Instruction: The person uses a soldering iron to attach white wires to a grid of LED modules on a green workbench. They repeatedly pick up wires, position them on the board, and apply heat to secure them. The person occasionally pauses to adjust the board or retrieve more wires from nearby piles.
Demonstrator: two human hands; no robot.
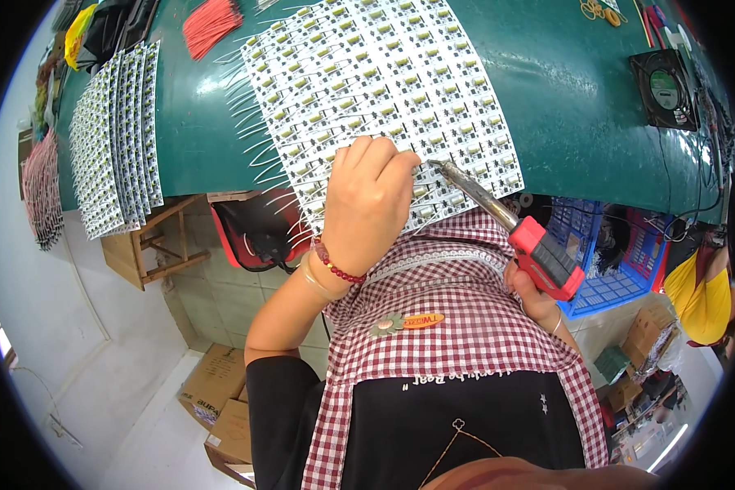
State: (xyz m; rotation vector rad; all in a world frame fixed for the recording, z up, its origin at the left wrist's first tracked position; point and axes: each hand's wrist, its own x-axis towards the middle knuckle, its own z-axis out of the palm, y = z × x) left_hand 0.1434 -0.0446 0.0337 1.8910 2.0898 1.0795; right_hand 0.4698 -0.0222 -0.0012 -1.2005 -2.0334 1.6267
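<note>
Green workbench [580,106]: sheet of small circuit boards [384,90]. My left hand [366,204] rests curled on its edge; my right hand [535,298] grips a red-handled soldering iron [510,224].

Right hand [537,300] mostly hidden behind soldering iron [514,230], perhaps gripping it

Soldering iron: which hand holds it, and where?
The right hand grips the soldering iron by its red handle; its tip rests at the circuit board panel.
</note>
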